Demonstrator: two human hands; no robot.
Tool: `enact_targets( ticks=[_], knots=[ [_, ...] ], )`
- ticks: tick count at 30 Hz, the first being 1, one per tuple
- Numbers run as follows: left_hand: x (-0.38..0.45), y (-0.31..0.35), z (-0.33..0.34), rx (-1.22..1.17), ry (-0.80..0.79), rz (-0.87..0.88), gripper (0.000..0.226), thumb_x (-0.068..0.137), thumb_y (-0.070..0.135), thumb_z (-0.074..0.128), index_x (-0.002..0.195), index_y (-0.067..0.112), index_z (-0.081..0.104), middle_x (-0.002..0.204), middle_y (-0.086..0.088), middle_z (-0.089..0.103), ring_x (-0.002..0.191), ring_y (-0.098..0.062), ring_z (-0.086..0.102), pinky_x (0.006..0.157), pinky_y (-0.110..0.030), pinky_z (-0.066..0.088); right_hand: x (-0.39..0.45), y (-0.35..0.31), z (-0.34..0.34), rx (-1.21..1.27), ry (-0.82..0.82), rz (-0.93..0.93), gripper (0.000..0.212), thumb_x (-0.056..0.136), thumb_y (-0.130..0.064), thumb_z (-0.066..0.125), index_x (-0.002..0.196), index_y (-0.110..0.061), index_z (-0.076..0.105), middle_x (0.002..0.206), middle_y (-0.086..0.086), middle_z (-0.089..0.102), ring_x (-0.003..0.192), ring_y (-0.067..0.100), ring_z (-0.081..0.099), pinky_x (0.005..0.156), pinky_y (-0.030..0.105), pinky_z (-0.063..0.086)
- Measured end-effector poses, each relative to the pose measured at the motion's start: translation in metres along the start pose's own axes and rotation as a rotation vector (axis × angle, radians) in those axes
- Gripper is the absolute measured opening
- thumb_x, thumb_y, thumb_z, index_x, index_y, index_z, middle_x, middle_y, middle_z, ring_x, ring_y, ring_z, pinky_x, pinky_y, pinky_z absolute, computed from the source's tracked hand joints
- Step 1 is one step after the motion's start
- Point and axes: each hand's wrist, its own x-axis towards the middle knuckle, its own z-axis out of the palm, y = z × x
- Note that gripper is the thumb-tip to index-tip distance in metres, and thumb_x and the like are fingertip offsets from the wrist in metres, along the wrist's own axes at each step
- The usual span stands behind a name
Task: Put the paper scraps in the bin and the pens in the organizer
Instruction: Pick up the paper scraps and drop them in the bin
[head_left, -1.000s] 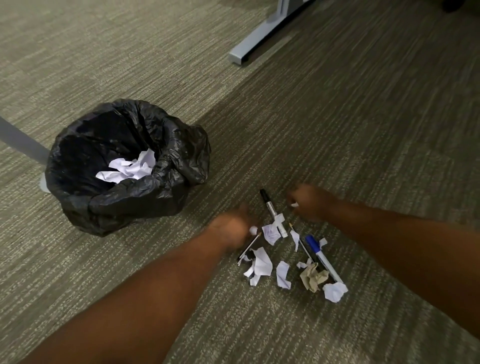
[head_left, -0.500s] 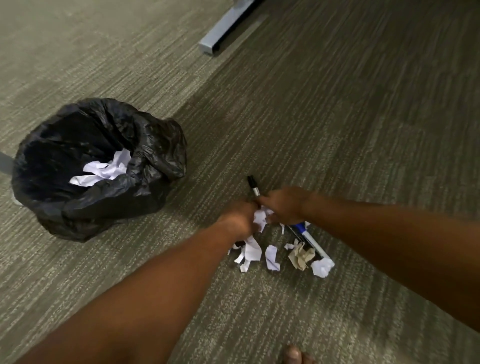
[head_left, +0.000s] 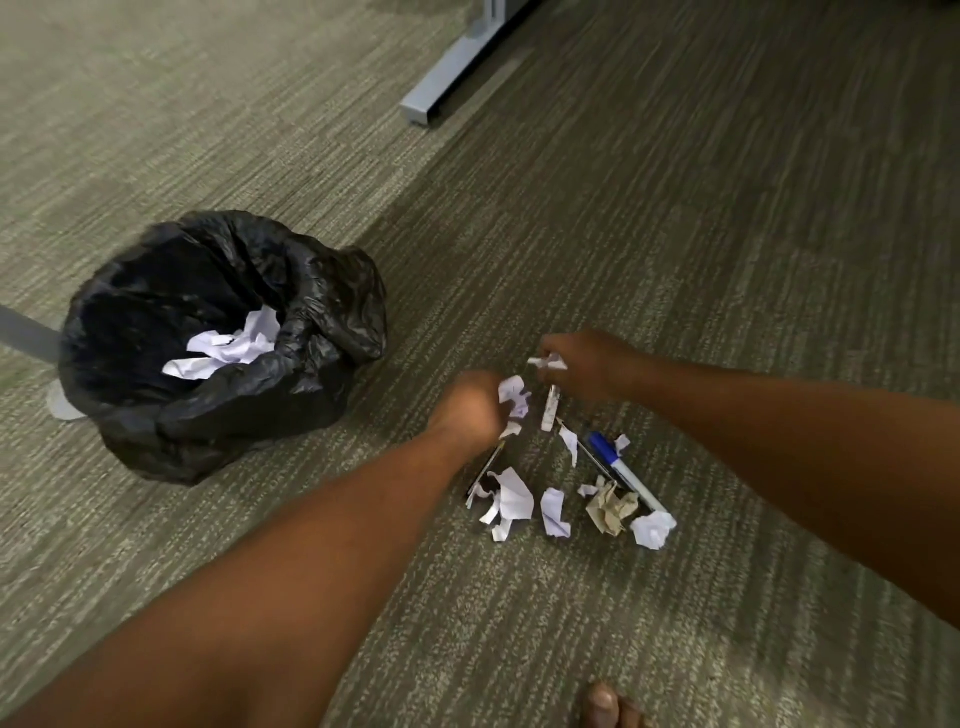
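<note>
A bin lined with a black bag (head_left: 332, 317) stands on the carpet at the left, with white paper (head_left: 228, 348) inside. Right of it, my left hand (head_left: 470, 408) is closed around a white paper scrap (head_left: 513, 395). My right hand (head_left: 587, 364) pinches another small white scrap (head_left: 545, 362) just above the pile. A marker with a white barrel (head_left: 549, 410) lies partly under my right hand. Several white scraps (head_left: 514, 493) and a brown crumpled one (head_left: 610, 509) lie below, beside a blue-capped marker (head_left: 618, 465). A thin pen (head_left: 485, 467) pokes out under my left wrist. No organizer is in view.
A grey metal desk foot (head_left: 441, 88) lies on the carpet at the top centre. A grey strip (head_left: 26, 332) runs behind the bin at the left edge. A toe (head_left: 602, 704) shows at the bottom edge.
Both hands came together over the pile, closed on white scraps, and have lifted slightly apart, the right hand moving up and right. The camera view shifted.
</note>
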Motion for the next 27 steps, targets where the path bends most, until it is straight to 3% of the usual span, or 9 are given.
enact_targets(
  ticks=[3,6,9,12,17,19,22,25,27],
  knots=[
    [-0.001,0.007,-0.029,-0.134,0.103,0.007,0.009,0.089,0.017,0.063,0.098,0.014,0.066,0.101,-0.010,0.071,0.075,-0.015,0.062,0.062,-0.017,0.042,0.004,-0.020,-0.024,0.087,0.131,0.013,0.013,0.093,-0.031,0.058,0.099,-0.020,0.056,0.099,0.009,0.067,0.081,0.024,0.059,0.065,0.031,0.043],
    [-0.004,0.013,-0.072,-0.068,0.254,0.110,0.003,0.087,0.019,0.064,0.087,0.018,0.061,0.083,-0.007,0.065,0.078,-0.028,0.065,0.061,-0.027,0.038,0.010,-0.049,-0.051,0.196,0.269,0.036,0.016,0.093,-0.032,0.056,0.094,-0.017,0.054,0.090,0.009,0.062,0.083,0.027,0.059,0.068,0.033,0.044],
    [-0.013,0.008,-0.121,0.023,0.410,0.257,0.010,0.087,0.019,0.064,0.087,0.010,0.059,0.089,-0.012,0.063,0.083,-0.031,0.060,0.066,-0.034,0.037,0.015,-0.089,-0.074,0.378,0.363,0.031,0.015,0.092,-0.030,0.058,0.085,-0.018,0.052,0.077,0.002,0.060,0.069,0.021,0.057,0.055,0.022,0.040],
    [-0.027,-0.013,-0.163,0.017,0.497,0.275,0.012,0.090,0.022,0.064,0.095,0.011,0.063,0.094,-0.007,0.063,0.087,-0.022,0.056,0.073,-0.035,0.041,0.019,-0.138,-0.090,0.626,0.325,0.009,0.015,0.092,-0.024,0.058,0.079,-0.020,0.053,0.070,0.000,0.060,0.056,0.013,0.058,0.042,0.016,0.041],
    [-0.049,-0.056,-0.207,-0.042,0.685,0.135,0.015,0.090,0.022,0.060,0.100,0.013,0.066,0.098,-0.006,0.067,0.090,-0.019,0.058,0.071,-0.024,0.032,0.022,-0.216,-0.104,0.787,0.256,-0.117,0.018,0.095,-0.014,0.052,0.101,0.001,0.060,0.086,0.023,0.066,0.070,0.028,0.067,0.057,0.034,0.056],
    [-0.059,-0.075,-0.219,-0.033,0.710,0.062,0.014,0.090,0.023,0.058,0.098,0.012,0.064,0.099,-0.007,0.067,0.095,-0.025,0.061,0.073,-0.028,0.035,0.027,-0.245,-0.104,0.788,0.276,-0.168,0.017,0.093,-0.013,0.051,0.097,0.000,0.060,0.086,0.022,0.065,0.077,0.031,0.065,0.065,0.038,0.054],
    [-0.068,-0.102,-0.230,0.011,0.672,-0.055,0.023,0.086,0.023,0.066,0.104,0.009,0.059,0.108,-0.014,0.065,0.103,-0.033,0.059,0.078,-0.030,0.036,0.036,-0.279,-0.099,0.635,0.261,-0.243,0.020,0.094,-0.025,0.051,0.089,-0.008,0.061,0.080,0.007,0.059,0.077,0.018,0.055,0.067,0.031,0.041],
    [-0.072,-0.119,-0.236,0.098,0.536,-0.218,0.067,0.077,0.034,0.074,0.132,0.012,0.044,0.127,-0.016,0.058,0.121,-0.037,0.050,0.103,-0.043,0.036,0.043,-0.293,-0.087,0.556,0.166,-0.293,0.035,0.097,-0.040,0.050,0.114,-0.011,0.059,0.099,0.004,0.062,0.093,0.017,0.057,0.079,0.031,0.045],
    [-0.072,-0.125,-0.236,0.126,0.516,-0.252,0.076,0.075,0.038,0.073,0.138,0.016,0.036,0.132,-0.016,0.052,0.127,-0.038,0.043,0.107,-0.047,0.032,0.047,-0.289,-0.084,0.508,0.181,-0.285,0.043,0.096,-0.046,0.048,0.126,-0.016,0.053,0.116,0.008,0.061,0.104,0.022,0.058,0.083,0.032,0.046]
  ],
)
